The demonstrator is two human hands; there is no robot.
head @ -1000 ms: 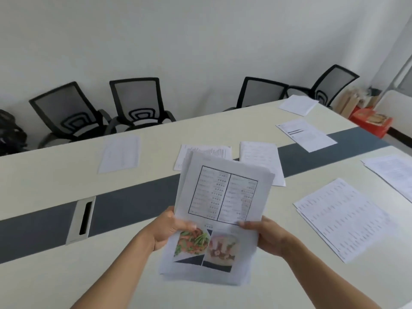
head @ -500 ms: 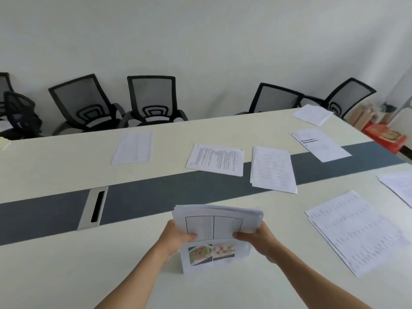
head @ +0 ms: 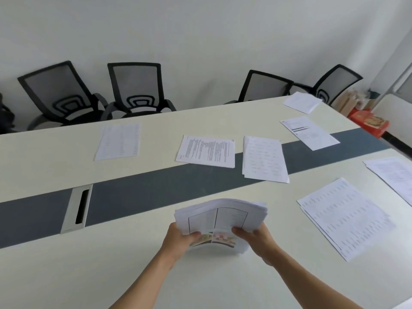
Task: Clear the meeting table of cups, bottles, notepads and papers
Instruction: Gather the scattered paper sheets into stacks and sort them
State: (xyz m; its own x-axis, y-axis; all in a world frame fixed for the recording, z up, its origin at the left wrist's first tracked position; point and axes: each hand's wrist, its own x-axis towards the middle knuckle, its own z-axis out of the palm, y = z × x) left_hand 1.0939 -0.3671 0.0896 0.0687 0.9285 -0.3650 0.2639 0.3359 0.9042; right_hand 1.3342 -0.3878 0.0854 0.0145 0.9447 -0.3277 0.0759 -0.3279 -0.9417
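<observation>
Both hands hold a stack of papers (head: 223, 216) upright on its lower edge on the cream table (head: 66, 275); the top sheet bears a table and food photos. My left hand (head: 180, 239) grips its left edge, my right hand (head: 256, 238) its right edge. Loose sheets lie across the table: one at far left (head: 119, 141), two in the middle (head: 206, 151) (head: 264, 159), a pile at the right (head: 343, 217), more at the far right (head: 310, 132) (head: 302, 101) (head: 394, 172).
A grey strip (head: 156, 192) runs across the table with a cable slot (head: 78, 208) at left. Several black mesh chairs (head: 136, 90) stand along the white wall. A red box (head: 370, 123) and brown items sit on the floor at far right.
The stack has dropped from a raised, facing position down onto the table and now bends over at the top. Both hands stayed on its edges.
</observation>
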